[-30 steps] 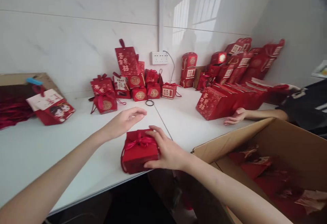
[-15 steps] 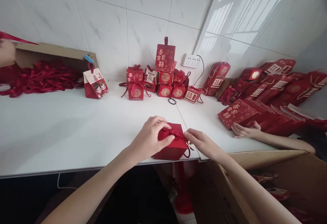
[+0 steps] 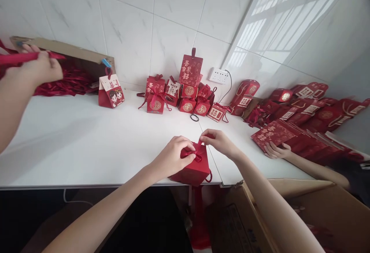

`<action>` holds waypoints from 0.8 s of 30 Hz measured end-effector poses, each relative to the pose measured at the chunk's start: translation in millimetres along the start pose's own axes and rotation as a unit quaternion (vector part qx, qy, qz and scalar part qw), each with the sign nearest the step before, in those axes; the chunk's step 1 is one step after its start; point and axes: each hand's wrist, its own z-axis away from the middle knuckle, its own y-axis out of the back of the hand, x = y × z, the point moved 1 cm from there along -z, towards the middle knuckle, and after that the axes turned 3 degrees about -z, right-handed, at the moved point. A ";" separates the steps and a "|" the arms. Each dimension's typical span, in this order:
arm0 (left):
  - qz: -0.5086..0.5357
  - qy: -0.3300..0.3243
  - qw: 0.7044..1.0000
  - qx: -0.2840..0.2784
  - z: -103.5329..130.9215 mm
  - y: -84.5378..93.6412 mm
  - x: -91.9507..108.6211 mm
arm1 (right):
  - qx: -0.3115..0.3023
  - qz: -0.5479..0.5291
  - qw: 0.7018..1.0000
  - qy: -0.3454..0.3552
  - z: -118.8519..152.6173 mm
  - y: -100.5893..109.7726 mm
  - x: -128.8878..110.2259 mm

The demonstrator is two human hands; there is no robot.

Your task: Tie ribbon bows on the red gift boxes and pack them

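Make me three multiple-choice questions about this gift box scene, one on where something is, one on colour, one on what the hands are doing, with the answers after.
1. Where does the box under the person's hands sit?
A. at the near edge of the white table
B. against the tiled wall
C. inside the cardboard carton

2. What colour is the ribbon on that box?
A. gold
B. red
C. white

3. What are the left hand and right hand doing?
A. both resting flat on the table
B. both lifting the box high
C. both pinching the ribbon on top of the box

Answers:
1. A, the box stands at the table's front edge, far from the wall.
2. B, the bow matches the red box.
3. C, fingertips of both hands close on the bow while the box stays on the table.
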 end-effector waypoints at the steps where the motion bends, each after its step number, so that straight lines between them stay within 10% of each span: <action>1: 0.002 0.005 1.000 0.006 0.5 -0.2 -0.1 | -0.003 0.020 1.000 -0.003 -6.5 -3.4 1.1; 9: -0.038 0.020 0.996 0.077 12.8 7.2 1.1 | 0.216 0.174 0.955 0.100 19.6 -4.5 -0.9; 14: -0.047 0.021 0.998 0.045 11.0 10.7 3.5 | 0.070 0.247 0.948 0.189 67.3 -18.3 -28.6; 24: -0.020 0.064 0.997 0.037 6.5 7.5 -2.8 | 0.097 0.240 0.965 0.042 61.9 -36.5 -21.7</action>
